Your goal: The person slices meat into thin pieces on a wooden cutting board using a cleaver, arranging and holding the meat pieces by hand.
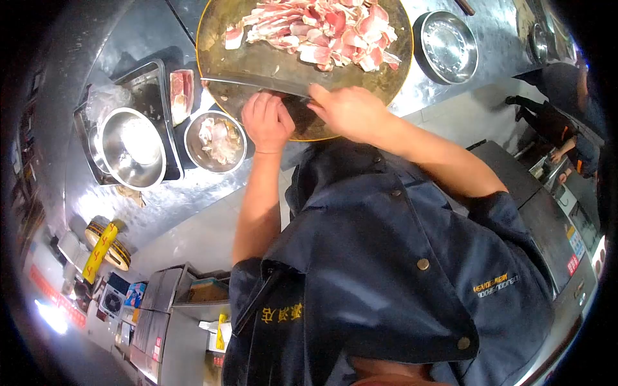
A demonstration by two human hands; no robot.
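"One dark tray (144, 82), at 8 o'clock from the round board (225, 61), holds a metal bowl (133, 148) and clear plastic (106, 100). Why beside it?"

"Presumably for easy reach. Just right of the tray lies a slab of meat (181, 96); at 7 to 8 o'clock from the board, a smaller bowl (193, 154) holds pale pieces (221, 141)."

"And the left hand (265, 125)?"

"At 7 o'clock on the board, beside the blade, fingers bent and close together. Whether they pinch anything cannot be told."

"Where is the sliced meat (335, 29)?"

"Heaped on the board toward 12 and 1 o'clock, which probably leaves the near side to the knife (257, 82)."

"How is that held?"

"The right hand (351, 114), at 5 o'clock, is closed around its handle, tip toward 9 o'clock, so the blade lies across the body's front."

"And farthest right?"

"A shallow metal basin (449, 47) at 3 o'clock, just beside the board, likely within the right arm's reach"
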